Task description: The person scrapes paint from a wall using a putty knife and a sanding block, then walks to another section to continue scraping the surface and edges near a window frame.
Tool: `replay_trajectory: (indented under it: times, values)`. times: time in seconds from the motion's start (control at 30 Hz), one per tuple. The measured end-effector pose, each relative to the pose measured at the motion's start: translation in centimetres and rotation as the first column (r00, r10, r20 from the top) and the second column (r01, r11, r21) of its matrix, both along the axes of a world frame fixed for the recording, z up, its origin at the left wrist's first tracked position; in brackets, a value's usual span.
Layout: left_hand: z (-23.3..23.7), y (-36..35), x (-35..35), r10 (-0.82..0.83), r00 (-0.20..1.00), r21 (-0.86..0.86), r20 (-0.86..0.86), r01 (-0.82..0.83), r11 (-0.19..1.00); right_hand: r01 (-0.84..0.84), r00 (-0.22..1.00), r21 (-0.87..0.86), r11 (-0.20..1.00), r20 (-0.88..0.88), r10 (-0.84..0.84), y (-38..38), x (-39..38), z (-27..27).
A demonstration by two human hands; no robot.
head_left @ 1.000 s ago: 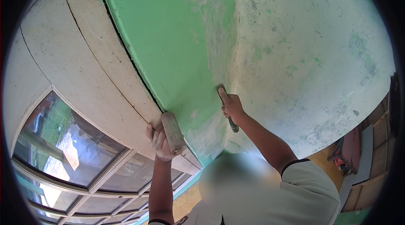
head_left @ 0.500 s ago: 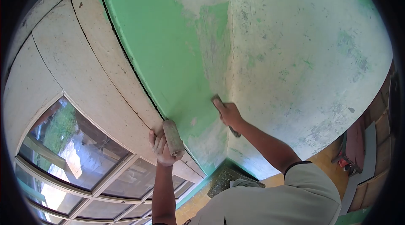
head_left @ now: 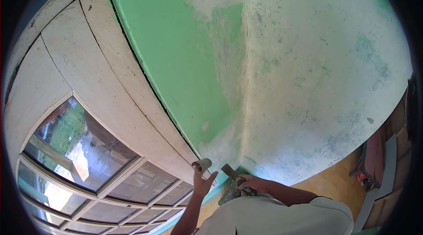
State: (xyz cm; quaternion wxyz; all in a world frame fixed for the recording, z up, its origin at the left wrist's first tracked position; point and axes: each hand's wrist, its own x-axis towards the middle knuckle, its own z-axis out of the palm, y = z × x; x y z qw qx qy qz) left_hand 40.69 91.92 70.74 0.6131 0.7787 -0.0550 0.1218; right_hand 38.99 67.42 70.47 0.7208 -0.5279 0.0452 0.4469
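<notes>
My left hand (head_left: 204,185) is low by the wooden frame, its thumb spread away. It holds a short grey-brown tube (head_left: 203,165), whose hollow end faces me. To its right, my right hand (head_left: 255,184) is closed round a scraper (head_left: 230,172) with a flat, dull blade pointing up and left. The blade is near the foot of the wall corner, in front of my body. Ahead rises the green wall (head_left: 176,59), its paint worn to pale grey patches towards the corner.
A whitish wall (head_left: 308,81) with grey and green marks fills the right. On the left stands a pale wooden frame (head_left: 110,89) with glass panes (head_left: 81,147). A dark speckled block (head_left: 228,194) is below my hands on the yellowish floor (head_left: 326,177). A reddish bench (head_left: 373,160) stands far right.
Both hands have come down towards my body, with the tube and scraper still held. The tube has tipped so its open end shows. The view has shifted slightly.
</notes>
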Motion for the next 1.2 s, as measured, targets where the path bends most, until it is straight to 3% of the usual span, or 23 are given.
replay_trajectory:
  times: [0.03,0.07,0.1,0.17,0.3,0.5,0.57,0.6,0.63,0.67,0.7,0.77,0.83,0.9,0.97,1.1,1.17,1.2]
  values:
    - [-2.6,-0.3,0.0,-0.031,0.993,-0.183,-0.111,0.011,0.983,-0.077,0.996,0.017,0.997,0.053,0.076,-0.1,-0.1,0.0]
    - [-2.6,-0.5,-0.2,-0.162,0.973,-0.263,-0.167,0.115,0.958,-0.154,0.983,0.029,0.988,0.109,0.150,-0.2,-0.1,0.0]
    - [-2.7,-1.3,-0.8,-0.205,0.955,-0.427,-0.214,0.097,0.899,-0.154,0.983,0.028,0.988,0.108,0.150,-0.1,-0.1,0.1]
    - [-2.7,-1.7,-1.7,-0.377,0.875,-0.712,-0.302,0.056,0.700,-0.228,0.937,-0.090,0.969,0.251,0.244,0.2,-0.2,0.2]
    - [-2.4,-1.8,-2.2,-0.413,0.853,-0.730,-0.319,0.057,0.681,-0.311,0.915,-0.154,0.938,0.218,0.339,0.4,0.3,0.2]
    - [-2.4,-2.0,-2.0,-0.400,0.868,-0.856,-0.293,-0.051,0.515,-0.140,0.922,-0.157,0.978,0.339,0.186,-0.3,0.0,3.5]
    - [-3.2,-1.7,-1.8,-0.463,0.838,-0.919,-0.288,-0.106,0.379,-0.004,0.950,0.068,0.998,0.313,-0.017,-0.7,0.0,6.2]
    - [-3.5,-1.7,-1.8,-0.465,0.837,-0.919,-0.290,-0.108,0.379,0.051,0.941,0.097,0.994,0.329,-0.080,-0.9,0.1,6.5]
    - [-3.8,-1.8,-1.8,-0.490,0.823,-0.948,-0.287,-0.172,0.268,0.053,0.942,0.096,0.994,0.326,-0.082,-0.9,0.0,6.7]
    - [-4.1,-1.8,-1.8,-0.515,0.810,-0.960,-0.281,-0.235,0.154,0.119,0.901,0.191,0.974,0.391,-0.187,-0.7,0.0,6.9]
    - [-4.1,-1.9,-1.8,-0.516,0.808,-0.959,-0.283,-0.238,0.153,0.176,0.848,0.288,0.941,0.442,-0.293,-0.5,-0.1,7.2]
    - [-3.8,-2.3,-1.7,-0.606,0.754,-0.953,-0.252,-0.302,0.020,0.233,0.812,0.336,0.913,0.449,-0.373,0.9,-0.5,8.2]
    - [-1.4,-3.0,-1.6,-0.623,0.740,-0.951,-0.253,-0.310,0.017,0.255,0.619,0.181,0.950,0.724,-0.304,1.8,-0.4,8.3]
    - [0.0,-3.4,-1.5,-0.638,0.728,-0.948,-0.251,-0.317,0.012,0.277,0.608,0.147,0.950,0.739,-0.291,2.7,-0.2,8.6]
    - [0.4,-3.6,-1.3,-0.651,0.726,-0.969,-0.221,-0.239,0.062,0.279,0.555,0.222,0.934,0.756,-0.345,3.1,0.6,8.2]
    - [-0.5,-3.2,-1.0,-0.639,0.743,-0.975,-0.200,-0.218,0.052,0.218,0.462,0.301,0.928,0.806,-0.370,1.7,3.6,10.2]
    - [0.2,-3.1,-0.9,-0.398,0.846,-0.918,-0.353,-0.230,0.324,0.266,0.561,0.535,0.802,0.591,-0.580,0.5,5.3,11.8]
    - [2.6,-3.2,-1.1,-0.303,0.893,-0.886,-0.332,-0.185,0.426,0.261,0.521,0.594,0.761,0.577,-0.629,-0.2,6.2,13.0]
